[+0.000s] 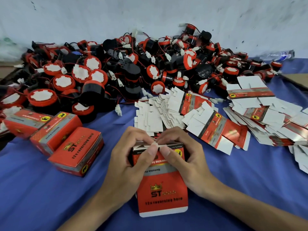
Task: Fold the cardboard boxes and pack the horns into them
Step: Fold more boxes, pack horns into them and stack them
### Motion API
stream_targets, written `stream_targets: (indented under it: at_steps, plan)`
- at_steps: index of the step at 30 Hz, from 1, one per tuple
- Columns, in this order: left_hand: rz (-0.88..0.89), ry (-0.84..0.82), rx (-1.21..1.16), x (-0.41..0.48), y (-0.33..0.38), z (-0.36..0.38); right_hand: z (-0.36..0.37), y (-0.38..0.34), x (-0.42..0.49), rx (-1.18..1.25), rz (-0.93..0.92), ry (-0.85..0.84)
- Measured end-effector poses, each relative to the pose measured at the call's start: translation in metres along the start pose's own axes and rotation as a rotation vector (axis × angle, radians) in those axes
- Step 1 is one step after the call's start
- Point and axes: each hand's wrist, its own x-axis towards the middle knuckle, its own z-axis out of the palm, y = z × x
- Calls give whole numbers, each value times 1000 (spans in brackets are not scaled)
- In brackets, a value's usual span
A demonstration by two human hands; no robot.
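A red cardboard box [162,189] stands half-formed in front of me on the blue cloth, its long lid flap lying toward me. My left hand [131,157] grips the box's left side, and my right hand [185,155] grips its right side. Both thumbs press small white end flaps together at the box's top edge. A large heap of black and red horns [116,70] with wires and white plugs fills the back of the table. Fanned stacks of flat unfolded boxes [208,119] lie just behind and to the right of my hands.
Three folded red boxes [55,135] lie at the left on the blue cloth [50,197]. A plastic water bottle [278,55] lies at the back right by the white wall. Brown cardboard edges show at the far left and far right.
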Motion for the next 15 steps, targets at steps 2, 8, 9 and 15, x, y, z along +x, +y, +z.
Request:
stream_targets:
  at_steps: [2, 8, 9, 15]
  plan:
    - [28, 11, 37, 0, 0, -1, 0, 2, -1, -22, -19, 15]
    - [81, 9, 72, 0, -1, -4, 1, 5, -2, -53, -94, 30]
    - [83, 6, 71, -1, -1, -4, 1, 5, -1, -50, -106, 24]
    - [36, -45, 52, 2, 1, -5, -1, 5, -1, -74, -105, 40]
